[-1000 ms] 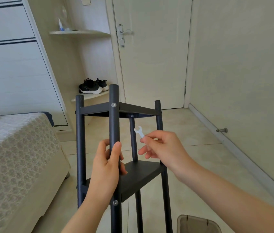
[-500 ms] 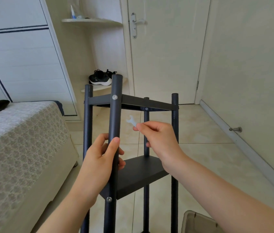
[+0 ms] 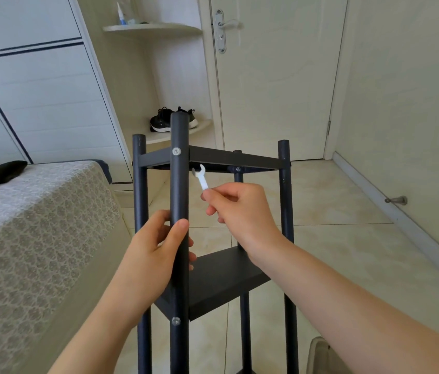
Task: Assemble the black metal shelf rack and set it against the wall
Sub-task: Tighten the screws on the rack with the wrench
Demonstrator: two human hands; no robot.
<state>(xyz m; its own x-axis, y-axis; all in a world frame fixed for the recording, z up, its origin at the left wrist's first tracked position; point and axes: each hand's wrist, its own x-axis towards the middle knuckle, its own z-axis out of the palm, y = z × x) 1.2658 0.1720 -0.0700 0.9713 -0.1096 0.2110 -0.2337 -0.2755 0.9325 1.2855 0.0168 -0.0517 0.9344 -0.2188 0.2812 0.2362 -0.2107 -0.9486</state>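
Bolt-tightening, I judge: left hand (image 3: 153, 255) grips the front post (image 3: 179, 184), right hand (image 3: 240, 209) pinches the white spanner (image 3: 202, 179), which must next seat on the nut (image 3: 194, 171).

No words or numbers can be read, rack (image 3: 179, 184) plain black, label on the bottle (image 3: 120, 14) too blurry to read, white mark on the shoe (image 3: 162, 120) too small to tell.

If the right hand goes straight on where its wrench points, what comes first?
Probably the grey nut under the black metal rack's top shelf; the white wrench in the right hand nearly touches it.
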